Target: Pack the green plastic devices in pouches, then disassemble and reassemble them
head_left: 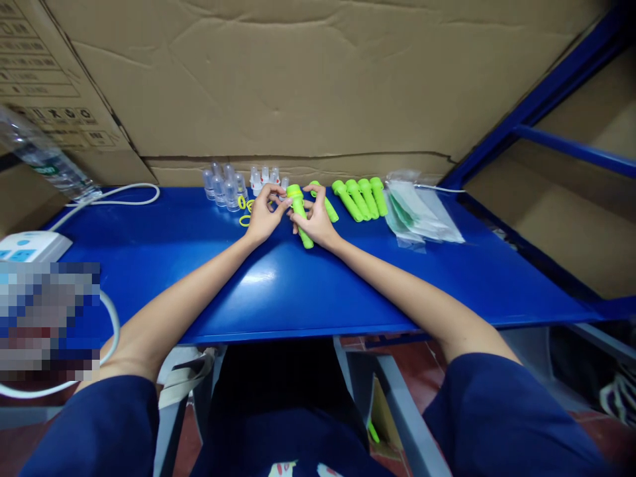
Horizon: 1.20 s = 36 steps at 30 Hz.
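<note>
A bright green plastic flashlight (304, 232) is held above the blue table, its wide head up and its body slanting toward me. My right hand (320, 222) is closed around the body, thumb along the front. At the head, my left hand (265, 213) pinches the edge near a yellow band with thumb and fingertips. Several loose yellow rings (245, 220) lie just left of my left hand, partly hidden by it. Clear plastic domed caps (231, 195) stand behind the rings. Another green flashlight (332, 212) lies behind my right hand, partly covered.
Several green flashlights (365, 202) lie in a row to the right, beside clear plastic bags (420, 212). White parts (265, 175) stand at the back against the cardboard wall (298, 86). At left are a power strip (37, 245), a white cable and a tilted plastic bottle (50, 162).
</note>
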Tool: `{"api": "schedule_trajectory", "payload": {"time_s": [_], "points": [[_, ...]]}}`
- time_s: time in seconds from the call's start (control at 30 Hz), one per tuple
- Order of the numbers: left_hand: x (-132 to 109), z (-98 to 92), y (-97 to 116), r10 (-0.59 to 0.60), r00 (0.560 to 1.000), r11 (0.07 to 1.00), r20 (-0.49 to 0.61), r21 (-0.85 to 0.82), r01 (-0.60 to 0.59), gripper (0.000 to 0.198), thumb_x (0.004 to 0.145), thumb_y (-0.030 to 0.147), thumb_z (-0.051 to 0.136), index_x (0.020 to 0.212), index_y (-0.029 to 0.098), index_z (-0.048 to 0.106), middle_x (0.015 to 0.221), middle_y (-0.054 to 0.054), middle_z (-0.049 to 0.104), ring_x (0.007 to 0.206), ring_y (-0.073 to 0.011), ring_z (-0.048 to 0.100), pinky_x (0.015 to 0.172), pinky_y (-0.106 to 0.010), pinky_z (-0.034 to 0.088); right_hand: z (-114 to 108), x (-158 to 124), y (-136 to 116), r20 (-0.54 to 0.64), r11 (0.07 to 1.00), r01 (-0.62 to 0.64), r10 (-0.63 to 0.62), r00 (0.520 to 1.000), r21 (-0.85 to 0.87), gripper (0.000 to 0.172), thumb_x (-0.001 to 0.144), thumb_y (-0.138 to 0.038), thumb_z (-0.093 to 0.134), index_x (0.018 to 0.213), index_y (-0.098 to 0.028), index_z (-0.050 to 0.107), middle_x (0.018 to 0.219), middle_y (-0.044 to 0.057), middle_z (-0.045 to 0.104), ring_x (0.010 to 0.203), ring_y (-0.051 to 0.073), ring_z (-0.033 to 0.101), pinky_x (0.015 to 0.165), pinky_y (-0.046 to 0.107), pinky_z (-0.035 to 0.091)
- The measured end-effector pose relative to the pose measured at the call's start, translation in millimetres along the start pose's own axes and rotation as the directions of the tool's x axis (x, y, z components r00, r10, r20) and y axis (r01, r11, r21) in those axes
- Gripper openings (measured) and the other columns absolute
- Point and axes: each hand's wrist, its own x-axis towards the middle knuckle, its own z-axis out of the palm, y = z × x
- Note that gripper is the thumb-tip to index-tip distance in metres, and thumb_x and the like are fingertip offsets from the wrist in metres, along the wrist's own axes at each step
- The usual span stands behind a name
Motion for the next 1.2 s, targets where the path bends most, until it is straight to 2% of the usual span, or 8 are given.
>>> {"api": "schedule_trajectory", "payload": {"time_s": [0.17,0.33,0.5,0.57,0.77,0.9,1.03,1.2], "points": [[0,1.7,-2,0.001,0.999,0.999,0.033,-0.046,0.000,0.043,0.093,0.062,0.060,0.106,0.022,0.060,0.109,-0.008,0.070,0.086,-0.0162,0.068,0.062,-0.025,0.045,-1,4,6,-0.005,0.994,-0.067,0.068,0.998,0.084,0.054,0.084,-0.047,0.071,0.106,-0.029,0.025,0.094,-0.002,0.070,0.045,0.009,0.060,0.039,0.023,0.053],[0,0.1,2,0.008,1.000,1.000,0.008,-0.024,-0.008,0.044,0.088,0.062,0.068,0.106,0.022,0.061,0.107,-0.007,0.070,0.087,-0.0163,0.067,0.063,-0.024,0.045,-1,6,4,0.025,0.992,-0.116,0.115,0.993,0.054,0.047,0.088,-0.058,0.063,0.109,-0.025,0.035,0.091,0.000,0.072,0.042,0.008,0.059,0.036,0.021,0.048],[0,1.4,4,0.012,1.000,1.000,-0.009,-0.021,-0.012,0.048,0.083,0.063,0.072,0.103,0.022,0.059,0.104,-0.006,0.069,0.081,-0.0148,0.066,0.062,-0.025,0.044,1,0,-3,0.017,0.998,-0.056,0.056,0.998,-0.020,0.060,0.088,-0.056,0.067,0.125,-0.028,0.029,0.076,-0.006,0.065,0.040,0.010,0.057,0.035,0.023,0.047],[0,1.7,4,0.022,1.000,0.999,-0.010,-0.033,-0.022,0.049,0.083,0.064,0.072,0.102,0.021,0.059,0.104,-0.006,0.068,0.078,-0.0143,0.065,0.061,-0.025,0.044,2,-2,-7,0.025,0.999,-0.023,0.024,0.999,-0.046,0.061,0.087,-0.054,0.069,0.124,-0.029,0.027,0.072,-0.008,0.063,0.040,0.012,0.058,0.035,0.025,0.048],[1,-0.1,2,0.021,1.000,1.000,0.001,-0.002,-0.021,0.047,0.082,0.063,0.073,0.097,0.021,0.061,0.105,-0.007,0.067,0.078,-0.0140,0.064,0.060,-0.024,0.043,3,-4,-13,0.053,0.997,-0.057,0.060,0.997,-0.048,0.054,0.088,-0.052,0.068,0.117,-0.030,0.029,0.084,-0.003,0.069,0.040,0.011,0.059,0.034,0.026,0.050],[1,-1.2,3,0.002,0.999,1.000,0.043,-0.007,-0.002,0.040,0.085,0.056,0.074,0.096,0.020,0.061,0.102,-0.005,0.069,0.078,-0.0132,0.064,0.061,-0.023,0.043,2,-3,-10,0.052,0.998,-0.056,0.057,0.997,-0.033,0.051,0.087,-0.048,0.067,0.114,-0.030,0.028,0.084,-0.004,0.069,0.039,0.011,0.058,0.033,0.025,0.049],[0,0.1,2,-0.020,0.999,0.999,0.036,-0.027,0.021,0.038,0.084,0.050,0.077,0.099,0.021,0.059,0.104,-0.005,0.069,0.079,-0.0129,0.066,0.060,-0.023,0.044,3,-3,-11,0.050,0.998,-0.045,0.047,0.998,-0.041,0.052,0.088,-0.048,0.066,0.117,-0.030,0.028,0.084,-0.004,0.068,0.040,0.011,0.058,0.034,0.025,0.049],[-1,5.9,-5,-0.093,0.994,0.989,0.063,-0.106,0.099,0.046,0.085,0.059,0.074,0.100,0.022,0.052,0.100,-0.004,0.065,0.079,-0.0129,0.066,0.060,-0.023,0.047,3,-3,-10,0.053,0.998,-0.037,0.040,0.998,-0.055,0.055,0.087,-0.052,0.068,0.116,-0.029,0.026,0.077,-0.005,0.063,0.041,0.012,0.058,0.036,0.027,0.049]]}}
